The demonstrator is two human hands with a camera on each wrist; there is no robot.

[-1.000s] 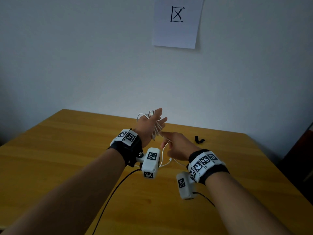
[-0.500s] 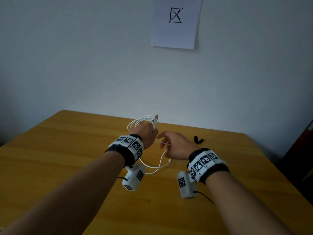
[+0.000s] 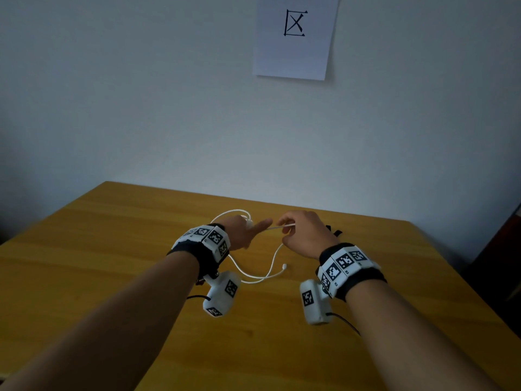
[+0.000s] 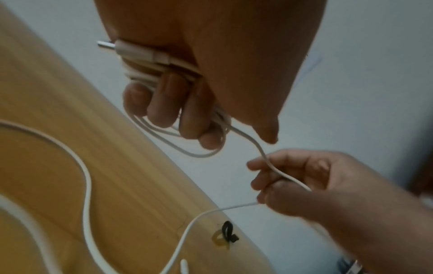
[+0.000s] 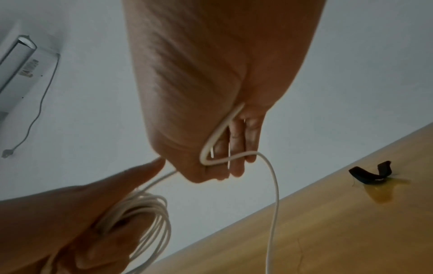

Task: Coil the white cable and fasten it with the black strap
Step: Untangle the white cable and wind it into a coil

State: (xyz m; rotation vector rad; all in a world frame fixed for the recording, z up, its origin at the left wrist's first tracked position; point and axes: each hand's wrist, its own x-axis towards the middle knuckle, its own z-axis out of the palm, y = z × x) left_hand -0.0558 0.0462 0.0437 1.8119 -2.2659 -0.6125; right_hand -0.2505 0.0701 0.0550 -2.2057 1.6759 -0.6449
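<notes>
Gripping coiled white cable (image 4: 150, 68): left hand (image 3: 239, 231), fingers (image 4: 164, 103) curled round loops, raised over desk (image 3: 112, 249). Right hand (image 3: 304, 235): pinches trailing strand. Black strap (image 5: 367, 174): on desk, beyond right hand.

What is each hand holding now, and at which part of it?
Left hand grips the coiled loops of the white cable, one plug end included. Right hand pinches the loose stretch just past the coil. The black strap lies unheld.
</notes>
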